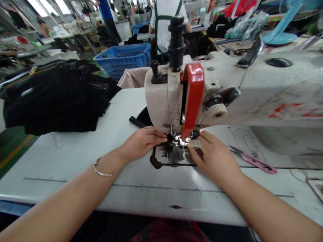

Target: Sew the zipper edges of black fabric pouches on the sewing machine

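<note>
In the head view, a white sewing machine [161,97] with a red lever guard [195,87] stands over the table. My left hand [146,141] is closed, its fingertips pressing on black fabric [169,144] just left of the lit presser foot [182,140]. Part of the black fabric runs behind the machine head. My right hand [214,154] is closed on the right side of the foot, thumb and fingers by a small beige tab [194,144]. What it grips is mostly hidden. Pink-handled thread snips [254,161] lie to its right.
A pile of black garments [52,97] lies on the table's left end. Behind it stand a blue plastic basket [123,58] and a beige cloth-lined bin [133,78]. A person in white [168,16] works beyond the machine. A ruler scale [166,191] runs along the table's front.
</note>
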Motion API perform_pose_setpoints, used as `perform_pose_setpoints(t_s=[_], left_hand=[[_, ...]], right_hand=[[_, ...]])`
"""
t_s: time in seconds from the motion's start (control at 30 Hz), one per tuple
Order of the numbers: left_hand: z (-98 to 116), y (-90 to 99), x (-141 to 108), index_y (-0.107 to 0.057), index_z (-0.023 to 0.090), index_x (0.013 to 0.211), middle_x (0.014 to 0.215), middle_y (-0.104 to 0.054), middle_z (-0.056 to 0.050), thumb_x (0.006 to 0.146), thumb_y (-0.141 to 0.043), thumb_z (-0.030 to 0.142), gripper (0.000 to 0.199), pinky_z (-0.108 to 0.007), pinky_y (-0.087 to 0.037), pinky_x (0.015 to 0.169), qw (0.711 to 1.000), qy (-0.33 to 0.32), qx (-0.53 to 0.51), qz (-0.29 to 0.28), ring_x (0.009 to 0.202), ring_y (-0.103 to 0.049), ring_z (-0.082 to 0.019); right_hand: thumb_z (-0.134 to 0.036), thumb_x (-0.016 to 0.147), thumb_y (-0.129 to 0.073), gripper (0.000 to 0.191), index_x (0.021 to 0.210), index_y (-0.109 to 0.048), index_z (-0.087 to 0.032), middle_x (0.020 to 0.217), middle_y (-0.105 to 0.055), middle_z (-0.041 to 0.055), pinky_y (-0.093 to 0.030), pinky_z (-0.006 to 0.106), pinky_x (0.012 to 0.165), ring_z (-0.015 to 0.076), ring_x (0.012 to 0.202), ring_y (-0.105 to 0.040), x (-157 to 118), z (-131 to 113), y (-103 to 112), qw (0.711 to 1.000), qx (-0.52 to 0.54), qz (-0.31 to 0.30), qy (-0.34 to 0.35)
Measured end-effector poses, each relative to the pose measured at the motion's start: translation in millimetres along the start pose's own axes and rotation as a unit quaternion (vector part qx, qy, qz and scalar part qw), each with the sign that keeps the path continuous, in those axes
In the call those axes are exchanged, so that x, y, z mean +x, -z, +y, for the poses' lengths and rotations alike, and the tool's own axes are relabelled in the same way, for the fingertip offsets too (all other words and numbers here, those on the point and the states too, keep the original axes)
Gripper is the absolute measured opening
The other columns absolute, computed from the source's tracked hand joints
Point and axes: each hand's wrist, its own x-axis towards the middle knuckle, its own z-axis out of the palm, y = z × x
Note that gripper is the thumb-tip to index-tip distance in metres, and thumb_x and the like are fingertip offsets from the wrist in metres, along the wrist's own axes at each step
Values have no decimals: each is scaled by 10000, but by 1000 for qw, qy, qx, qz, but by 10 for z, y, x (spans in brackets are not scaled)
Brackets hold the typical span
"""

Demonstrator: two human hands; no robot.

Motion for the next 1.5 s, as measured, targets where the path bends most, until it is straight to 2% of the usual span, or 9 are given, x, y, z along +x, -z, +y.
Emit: perform_pose_setpoints(t_s=[0.1,0.2,0.4,0.6,0.77,0.97,1.2,1.33,1.5], left_hand=[[16,-9,6,-690,218,1090,1108,-718,-57,927,-593,221,189,-379,-523,993,1000,1,-17,12,1067,-661,-171],[153,-54,47,-697,212,1046,1065,-731,-44,910,-625,247,158,-379,-528,974,1000,-7,9,18,1047,-667,-178],[432,-161,99,-703,188,967,963,-746,-17,918,-613,231,111,-335,-540,926,995,42,69,60,950,-686,-165],[444,-157,89,-696,197,948,979,-732,-23,879,-657,203,79,-339,-546,914,992,110,0,67,966,-678,-176],[450,-176,71,-660,193,1060,1080,-717,-39,889,-648,210,172,-368,-516,983,997,45,40,58,1027,-658,-182],[470,-160,92,-676,180,973,991,-721,-39,904,-627,231,99,-344,-544,923,992,69,70,78,953,-670,-179],[448,-169,27,-682,191,1020,1013,-730,-30,921,-590,186,135,-311,-546,923,992,20,96,74,970,-675,-168],[437,-163,-16,-675,191,1088,1034,-730,-39,927,-547,136,214,-347,-528,956,990,-17,135,40,984,-677,-180],[473,-153,-16,-676,210,1090,1008,-724,-30,917,-587,181,197,-362,-530,916,989,-4,143,42,939,-670,-194]], right_hand=[[-300,934,-483,291,718,-623,-164,767,-571,82,-417,368,674,228,759,-526,13,12,17,998,-66,-8,22],[-303,932,-497,347,628,-608,-179,679,-549,62,-406,371,686,221,736,-496,2,9,26,997,-57,-16,45],[-203,894,-588,104,916,-676,-153,879,-642,72,-459,360,787,217,858,-526,16,-15,-38,992,105,-2,68],[-212,891,-565,130,862,-686,-178,991,-622,90,-451,368,806,234,954,-529,35,14,-20,989,122,-40,69],[-266,921,-518,188,875,-681,-185,923,-617,84,-422,397,786,254,917,-529,34,-43,-1,994,21,-75,77],[-324,915,-568,172,911,-682,-195,926,-639,68,-406,363,755,232,874,-551,93,-35,-85,996,31,-39,71],[-133,915,-504,187,809,-650,-183,821,-645,34,-355,363,652,210,742,-546,132,-56,-92,984,-42,-63,162],[-158,913,-512,176,813,-654,-181,818,-636,37,-346,370,642,214,742,-540,96,-90,-44,986,-41,-67,148],[-256,916,-495,194,838,-662,-197,829,-630,45,-382,378,714,226,779,-532,54,-95,-29,994,-4,-58,93]])
